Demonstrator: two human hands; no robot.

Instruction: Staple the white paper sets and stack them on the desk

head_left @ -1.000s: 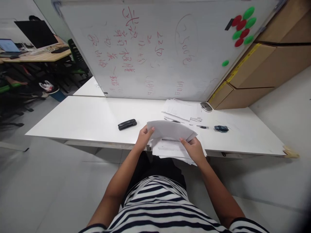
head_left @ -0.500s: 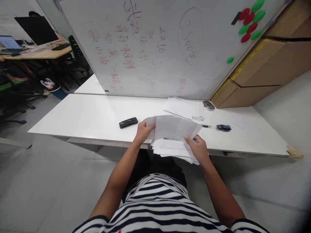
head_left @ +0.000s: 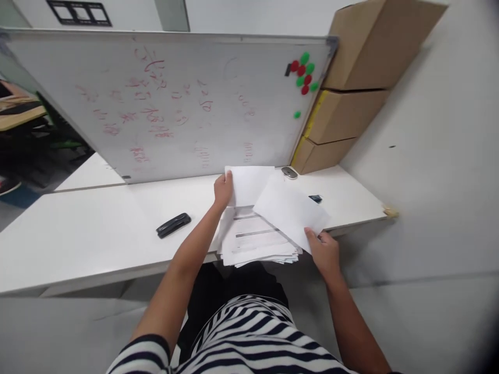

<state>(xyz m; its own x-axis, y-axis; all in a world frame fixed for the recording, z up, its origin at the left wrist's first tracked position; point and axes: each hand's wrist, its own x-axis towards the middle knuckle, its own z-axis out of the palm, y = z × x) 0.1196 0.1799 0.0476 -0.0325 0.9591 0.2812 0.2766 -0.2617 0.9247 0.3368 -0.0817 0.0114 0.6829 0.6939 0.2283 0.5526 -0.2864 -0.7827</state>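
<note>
My left hand grips a white sheet of paper by its left edge, raised toward the whiteboard. Between the thumb and fingers of my right hand is a second white sheet, tilted and held at its lower right corner. Below both sheets lies a stack of printed papers at the desk's front edge, its pages slightly fanned. The upper part of the stack is hidden by the raised sheets. A black stapler rests on the desk left of my left forearm.
The white desk runs along a whiteboard with red writing and round magnets. A computer mouse sits near stacked cardboard boxes. A small dark object lies behind the right sheet. A wall stands at the right.
My hands have moved apart, and the sheets are now separate, one in each hand. My left hand has moved farther up toward the whiteboard. The camera view has turned right.
</note>
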